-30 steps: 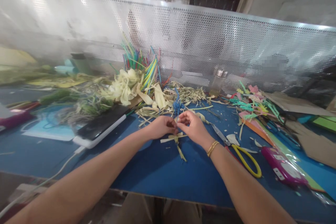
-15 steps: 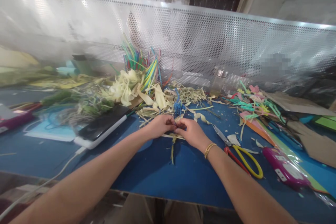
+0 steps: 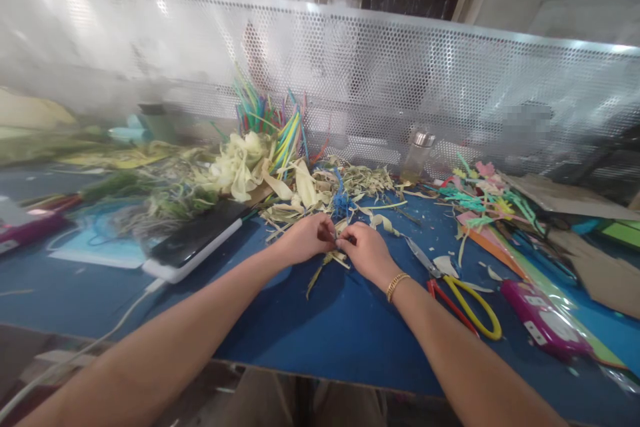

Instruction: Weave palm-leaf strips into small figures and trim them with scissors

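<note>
My left hand (image 3: pixel 316 238) and my right hand (image 3: pixel 361 247) meet over the blue table, fingertips pinched close together. Between them is a small piece of pale dried husk (image 3: pixel 340 257), mostly covered by the fingers. A thin greenish strand (image 3: pixel 315 279) hangs from it down to the left. Both hands are closed on this piece. Just beyond the fingers lies a tangle of blue yarn (image 3: pixel 342 203), beside loose dried husk strips (image 3: pixel 304 185). To the right of my right hand rest scissors (image 3: pixel 434 267) with one red and one yellow handle.
A phone on a white power bank (image 3: pixel 195 243) with a cable lies left. Colourful stems (image 3: pixel 285 130) and a glass bottle (image 3: pixel 416 157) stand at the back. At right are paper flowers (image 3: pixel 485 193) and a purple device (image 3: pixel 545 319). A perforated metal panel (image 3: pixel 380 73) closes the far side.
The hanging strand has swung from straight down to the lower left as the husk piece turned. My fingers have shifted slightly, with the left fingertips a little more raised.
</note>
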